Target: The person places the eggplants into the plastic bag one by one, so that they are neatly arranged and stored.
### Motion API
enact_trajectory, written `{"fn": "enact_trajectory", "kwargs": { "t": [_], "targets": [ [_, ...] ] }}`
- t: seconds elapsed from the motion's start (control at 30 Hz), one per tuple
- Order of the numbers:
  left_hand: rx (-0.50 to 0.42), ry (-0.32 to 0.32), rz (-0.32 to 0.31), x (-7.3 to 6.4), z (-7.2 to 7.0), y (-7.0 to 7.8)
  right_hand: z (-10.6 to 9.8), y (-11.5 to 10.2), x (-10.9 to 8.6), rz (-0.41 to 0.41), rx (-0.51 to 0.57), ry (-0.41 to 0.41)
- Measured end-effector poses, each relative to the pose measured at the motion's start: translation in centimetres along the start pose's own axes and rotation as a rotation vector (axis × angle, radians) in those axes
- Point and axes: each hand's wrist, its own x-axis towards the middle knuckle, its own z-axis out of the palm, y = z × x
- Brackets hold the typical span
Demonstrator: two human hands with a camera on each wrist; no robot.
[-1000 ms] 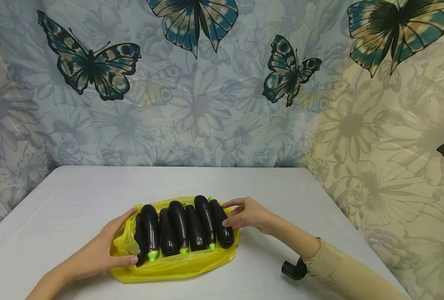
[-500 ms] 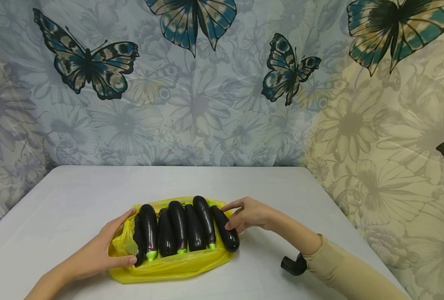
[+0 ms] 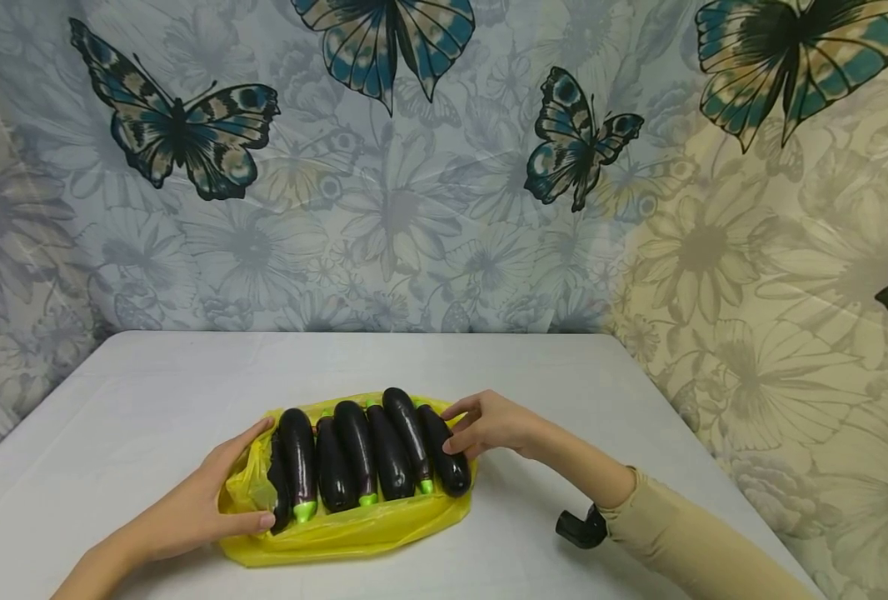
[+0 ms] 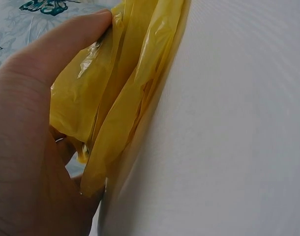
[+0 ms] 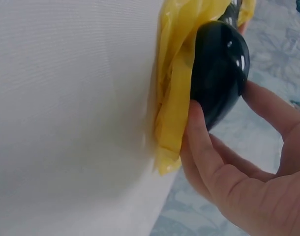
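Observation:
Several glossy dark eggplants [image 3: 359, 450] lie side by side, all slanting the same way, on a spread yellow plastic bag [image 3: 354, 542]. My left hand [image 3: 197, 508] spans the bag's left end, thumb at the near corner and fingers at the far one. In the left wrist view the crumpled yellow plastic [image 4: 125, 98] sits between thumb and fingers. At the other end of the row, my right hand [image 3: 496, 425] holds the rightmost eggplant [image 3: 444, 454]. The right wrist view shows fingertips and thumb on either side of this eggplant's rounded end [image 5: 219, 69], beside the bag's edge.
A white-covered table [image 3: 534, 375] carries the bag. Behind it hangs a cloth [image 3: 414, 275] printed with butterflies and flowers. A black device [image 3: 582, 529] shows below the right forearm, against the beige sleeve [image 3: 684, 525].
The rightmost eggplant's near end first swung right past the bag's edge, then came back left with my right hand. My left hand has stayed at the bag's left end.

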Motion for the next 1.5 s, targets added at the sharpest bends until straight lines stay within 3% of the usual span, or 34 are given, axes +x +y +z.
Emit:
{"fn": "enact_trajectory", "kwargs": {
  "t": [0.27, 0.6, 0.97, 1.17, 1.37, 1.5],
  "targets": [
    [-0.014, -0.003, -0.001, 0.1, -0.1, 0.3, -0.7, 0.4, -0.3, -0.065, -0.09, 0.079],
    [-0.013, 0.04, 0.003, 0.1, -0.2, 0.1, -2.3, 1.2, -1.4, -0.102, 0.053, 0.145],
    [-0.037, 0.188, 0.078, 0.9, -1.7, 1.9, -3.6, 2.7, -3.5, -0.083, 0.114, 0.248],
    [0.011, 0.279, 0.112, 1.7, -2.2, 3.0, -4.3, 2.8, -5.1, -0.112, 0.056, 0.336],
    [0.057, 0.298, 0.138, 2.6, -2.6, 4.8, -4.6, 2.7, -6.7, -0.123, -0.057, 0.4],
    [0.145, 0.318, 0.15, 3.0, -2.6, 5.8, -4.6, 2.6, -7.3, -0.095, -0.175, 0.446]
  ]
}}
